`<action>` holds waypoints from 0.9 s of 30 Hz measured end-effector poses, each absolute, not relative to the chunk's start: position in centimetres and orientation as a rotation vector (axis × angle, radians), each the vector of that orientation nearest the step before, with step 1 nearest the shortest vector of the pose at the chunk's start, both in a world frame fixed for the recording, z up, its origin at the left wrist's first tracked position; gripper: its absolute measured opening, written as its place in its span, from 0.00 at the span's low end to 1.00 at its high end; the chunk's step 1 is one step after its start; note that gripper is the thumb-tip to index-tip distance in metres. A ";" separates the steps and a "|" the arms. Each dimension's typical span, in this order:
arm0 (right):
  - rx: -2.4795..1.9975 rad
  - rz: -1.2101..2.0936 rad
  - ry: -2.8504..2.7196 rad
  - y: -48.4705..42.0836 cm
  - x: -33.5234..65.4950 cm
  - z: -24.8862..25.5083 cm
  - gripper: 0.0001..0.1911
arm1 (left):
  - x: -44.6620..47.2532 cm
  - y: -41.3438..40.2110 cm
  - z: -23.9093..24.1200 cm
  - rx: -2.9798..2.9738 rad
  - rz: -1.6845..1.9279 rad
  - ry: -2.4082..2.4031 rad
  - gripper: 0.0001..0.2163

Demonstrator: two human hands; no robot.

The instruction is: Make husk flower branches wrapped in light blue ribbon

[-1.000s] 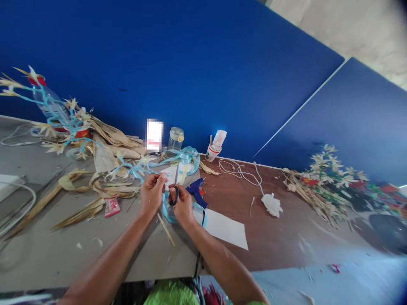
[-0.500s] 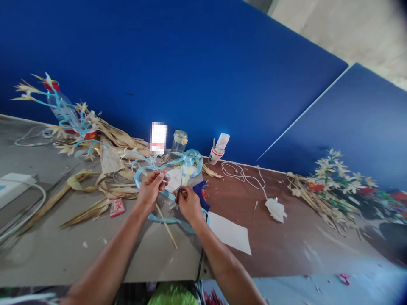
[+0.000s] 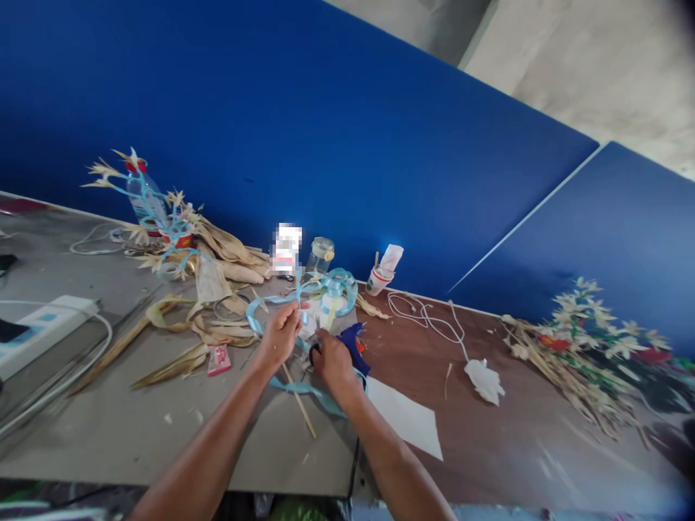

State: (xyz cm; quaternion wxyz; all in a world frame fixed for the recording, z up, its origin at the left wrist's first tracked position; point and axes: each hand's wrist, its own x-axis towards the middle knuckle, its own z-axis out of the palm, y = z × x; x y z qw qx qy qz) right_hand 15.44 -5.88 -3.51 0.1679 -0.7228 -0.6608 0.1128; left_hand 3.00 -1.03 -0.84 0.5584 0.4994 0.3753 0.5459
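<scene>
My left hand (image 3: 282, 333) is closed, pinching a light-blue ribbon (image 3: 305, 317); a thin blue stem-like piece stands up above its fingertips. Close beside it, my right hand (image 3: 333, 358) is closed around the scissors (image 3: 314, 352), whose dark handle shows at the fingers. The blades point up near the ribbon, but I cannot tell whether they touch it. Behind the hands lies a roll of the same blue ribbon (image 3: 349, 295), with loops trailing left and in front. A thin pale stick (image 3: 300, 407) rests on the table below the left hand.
Dried husks (image 3: 174, 367), a small red packet (image 3: 218, 359) and a power strip (image 3: 48, 329) lie leftward. A lidded jar (image 3: 320, 257) and a white cup (image 3: 378, 281) stand by the blue partition. White paper (image 3: 407, 420), a cord (image 3: 426, 311) and artificial flowers (image 3: 591, 311) lie rightward.
The view has shifted, so the scene sits further right and lower. The scissors have come away slightly from the left fingers, and a blue stem-like piece now shows upright above the left hand.
</scene>
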 end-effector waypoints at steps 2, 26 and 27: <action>-2.074 0.373 -1.961 -5.5 15.6 -3.5 0.25 | 2.9 -1.0 -1.1 1.198 1.282 0.878 0.17; -1.366 0.852 -1.318 -1.2 15.0 3.0 0.08 | 2.9 -0.4 -2.7 1.467 1.172 0.858 0.12; -1.350 0.851 -1.305 -1.2 15.1 3.1 0.08 | 2.9 -0.6 -2.5 1.447 1.168 0.851 0.13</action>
